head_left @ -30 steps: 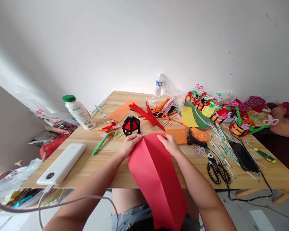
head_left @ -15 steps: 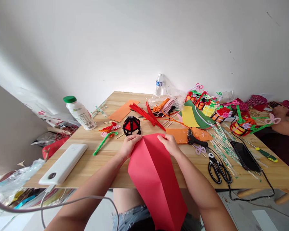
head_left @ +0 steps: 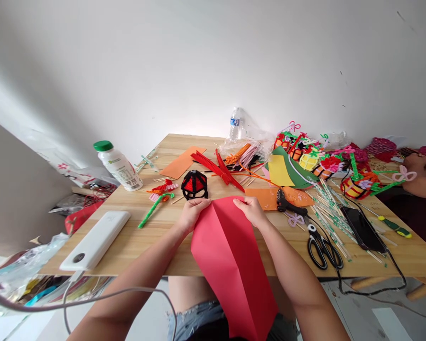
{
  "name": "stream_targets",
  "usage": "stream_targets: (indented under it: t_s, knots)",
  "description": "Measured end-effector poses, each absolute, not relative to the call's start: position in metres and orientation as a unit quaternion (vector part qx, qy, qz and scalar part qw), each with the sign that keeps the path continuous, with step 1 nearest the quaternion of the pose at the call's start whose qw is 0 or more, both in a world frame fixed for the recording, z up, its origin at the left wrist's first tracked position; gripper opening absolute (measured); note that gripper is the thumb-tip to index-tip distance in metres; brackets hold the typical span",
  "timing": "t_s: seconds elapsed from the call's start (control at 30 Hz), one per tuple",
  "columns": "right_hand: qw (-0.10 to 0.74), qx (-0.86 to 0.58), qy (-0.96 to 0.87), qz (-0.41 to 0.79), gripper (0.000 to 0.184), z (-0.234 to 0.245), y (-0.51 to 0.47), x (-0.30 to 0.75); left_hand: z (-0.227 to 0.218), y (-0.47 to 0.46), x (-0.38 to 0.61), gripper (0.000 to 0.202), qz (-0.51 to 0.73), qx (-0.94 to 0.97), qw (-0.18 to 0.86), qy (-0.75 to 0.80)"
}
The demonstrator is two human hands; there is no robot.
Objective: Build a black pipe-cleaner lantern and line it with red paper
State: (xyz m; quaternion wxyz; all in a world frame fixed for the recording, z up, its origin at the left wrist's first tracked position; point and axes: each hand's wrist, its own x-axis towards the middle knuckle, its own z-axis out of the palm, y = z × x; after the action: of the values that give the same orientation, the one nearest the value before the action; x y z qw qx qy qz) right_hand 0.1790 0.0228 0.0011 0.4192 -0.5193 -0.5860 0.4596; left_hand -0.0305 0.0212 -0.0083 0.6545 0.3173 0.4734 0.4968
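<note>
My left fingers (head_left: pixel 200 202) and right fingers (head_left: pixel 249 202) pinch the creased red paper (head_left: pixel 230 260); pulling unevenly might tear its edge.

A plain red sheet (head_left: pixel 230 260), gripped at both upper corners, slants from just below the frame's center to its bottom edge. A lengthwise crease parts a brighter left side from a darker right one; the left edge bows outward.
</note>
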Motion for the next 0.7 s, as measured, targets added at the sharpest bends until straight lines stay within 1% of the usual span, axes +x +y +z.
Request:
stream_targets:
  t_s: [0.27,0.37,0.4,0.47,0.5,0.53,0.6,0.63,0.7]
  knots:
    - [0.404,-0.515,-0.625,0.426,0.037,0.0,0.025,0.183,-0.01,0.021,-0.031,0.031,0.489,0.311,0.664,0.472]
    - [0.379,-0.52,-0.663,0.382,0.025,-0.001,0.029,0.187,-0.009,0.023,-0.031,0.033,0.466,0.322,0.677,0.47]
    - [0.378,-0.514,-0.68,0.362,0.029,-0.001,0.03,0.187,-0.009,0.024,-0.03,0.034,0.458,0.327,0.682,0.468]
    - [0.388,-0.485,-0.716,0.318,0.041,-0.001,0.035,0.184,-0.009,0.026,-0.027,0.037,0.445,0.342,0.686,0.463]
    - [0.394,-0.465,-0.736,0.295,0.042,-0.001,0.038,0.181,-0.009,0.026,-0.025,0.038,0.438,0.354,0.688,0.459]
    - [0.395,-0.445,-0.755,0.275,0.038,-0.001,0.04,0.178,-0.009,0.027,-0.023,0.039,0.43,0.367,0.689,0.453]
    - [0.378,-0.416,-0.787,0.254,0.025,-0.002,0.045,0.169,-0.011,0.029,-0.02,0.042,0.416,0.392,0.694,0.437]
    - [0.365,-0.411,-0.795,0.255,0.019,-0.002,0.047,0.166,-0.012,0.029,-0.019,0.044,0.41,0.401,0.698,0.43]
    - [0.343,-0.418,-0.792,0.283,0.015,-0.003,0.048,0.16,-0.014,0.03,-0.018,0.045,0.4,0.411,0.704,0.419]
